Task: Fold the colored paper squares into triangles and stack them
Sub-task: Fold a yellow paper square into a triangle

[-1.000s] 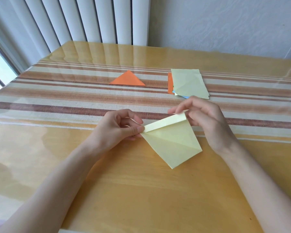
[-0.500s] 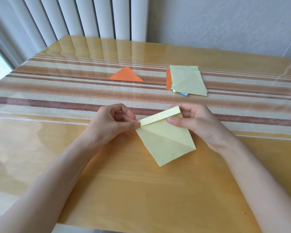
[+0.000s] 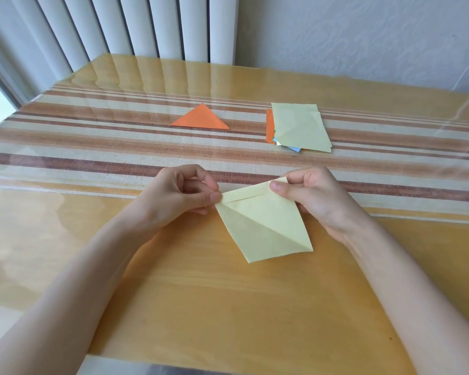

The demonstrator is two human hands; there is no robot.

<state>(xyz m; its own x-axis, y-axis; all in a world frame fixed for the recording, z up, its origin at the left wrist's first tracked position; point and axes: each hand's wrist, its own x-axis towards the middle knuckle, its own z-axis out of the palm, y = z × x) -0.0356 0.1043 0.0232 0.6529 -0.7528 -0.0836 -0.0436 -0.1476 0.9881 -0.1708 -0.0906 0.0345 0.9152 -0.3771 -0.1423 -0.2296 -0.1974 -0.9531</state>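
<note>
A pale yellow paper square (image 3: 263, 226) with a diagonal crease is held just above the table in the middle of the head view. Its far edge curls over towards me. My left hand (image 3: 179, 196) pinches the paper's left corner between thumb and forefinger. My right hand (image 3: 309, 196) pinches the far right corner, thumb on top. A folded orange triangle (image 3: 201, 119) lies flat on the striped runner beyond. To its right sits a pile of unfolded squares (image 3: 299, 127), yellow on top with orange and blue edges showing.
The wooden table (image 3: 228, 307) has a glossy clear cover and a striped cloth runner (image 3: 92, 147) across its middle. White vertical blinds (image 3: 146, 25) and a wall stand behind the far edge. The near table edge lies at the bottom of the view.
My right thumb has come over the top of the paper's far right corner. The far edge has folded lower towards the sheet. My left hand keeps its pinch.
</note>
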